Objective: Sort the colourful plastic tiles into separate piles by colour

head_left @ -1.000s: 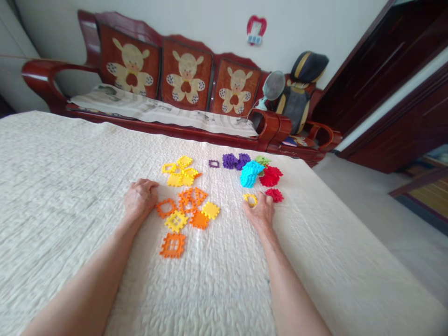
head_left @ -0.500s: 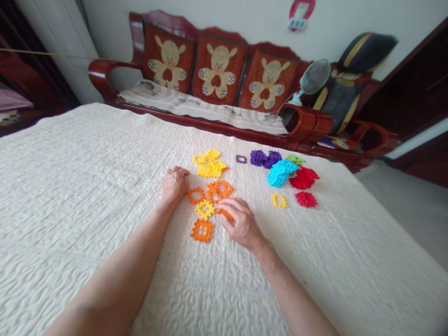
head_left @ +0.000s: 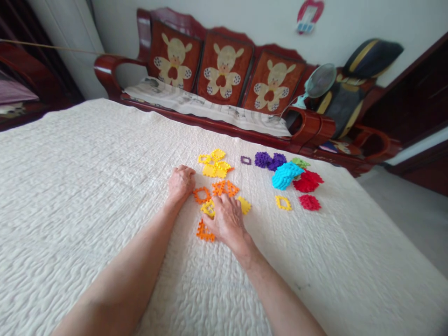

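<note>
The yellow window tile lies at ten o'clock from the nearer, half-spread right hand; the left hand is curled, both grips unclear.

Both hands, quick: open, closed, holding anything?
Left hand: fingers curled, beside the square orange frame; cannot tell if holding.
Right hand: by the yellow window piece, fingertips partly hidden; hold cannot be told.
</note>
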Available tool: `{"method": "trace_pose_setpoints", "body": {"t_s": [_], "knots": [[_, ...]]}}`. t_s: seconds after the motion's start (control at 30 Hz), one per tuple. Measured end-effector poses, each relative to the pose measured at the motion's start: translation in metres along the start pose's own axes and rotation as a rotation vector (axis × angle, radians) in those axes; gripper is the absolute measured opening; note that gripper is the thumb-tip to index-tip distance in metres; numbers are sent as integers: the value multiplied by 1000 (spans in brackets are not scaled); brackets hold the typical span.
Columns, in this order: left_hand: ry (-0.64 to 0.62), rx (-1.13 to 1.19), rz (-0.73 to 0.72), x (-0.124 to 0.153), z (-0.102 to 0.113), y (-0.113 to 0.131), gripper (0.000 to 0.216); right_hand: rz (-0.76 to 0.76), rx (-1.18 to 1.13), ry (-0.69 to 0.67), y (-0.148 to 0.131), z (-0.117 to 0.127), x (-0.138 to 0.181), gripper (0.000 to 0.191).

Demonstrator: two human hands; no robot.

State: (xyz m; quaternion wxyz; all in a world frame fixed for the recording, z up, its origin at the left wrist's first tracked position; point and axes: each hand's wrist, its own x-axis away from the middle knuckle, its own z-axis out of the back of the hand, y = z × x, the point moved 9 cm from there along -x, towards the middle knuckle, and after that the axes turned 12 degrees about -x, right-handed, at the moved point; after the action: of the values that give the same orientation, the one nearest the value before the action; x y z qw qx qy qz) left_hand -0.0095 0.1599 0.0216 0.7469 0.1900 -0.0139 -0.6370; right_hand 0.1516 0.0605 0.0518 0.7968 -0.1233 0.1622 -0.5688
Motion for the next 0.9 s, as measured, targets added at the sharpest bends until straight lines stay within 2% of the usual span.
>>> {"method": "trace_pose_setpoints", "body": {"t_s": [0.17,0.3,0.4,0.5,0.57,0.7,0.77,0.9], "knots": [[-1,-7,12,0,-1,-1,41,-92,-10,-15,0,-1,-1,46],[24,2,-3,-1,-2,-2,41,-84,-46,25,-3,1,0,43],[34,9,-10,-1,-2,-2,41,-65,-62,51,0,12,1,41],[24,10,-7,-1,-3,-2,40,-47,-93,111,21,33,2,44],[16,11,-3,-1,-3,-2,39,-63,-115,127,47,43,2,48],[4,-3,4,-1,-3,-2,40,-48,-197,86,98,44,2,57],[3,-7,1,-1,-4,-2,41,18,-252,82,107,43,2,59],[11,-1,-3,-1,-3,-2,41,153,-349,66,105,44,3,63]]}}
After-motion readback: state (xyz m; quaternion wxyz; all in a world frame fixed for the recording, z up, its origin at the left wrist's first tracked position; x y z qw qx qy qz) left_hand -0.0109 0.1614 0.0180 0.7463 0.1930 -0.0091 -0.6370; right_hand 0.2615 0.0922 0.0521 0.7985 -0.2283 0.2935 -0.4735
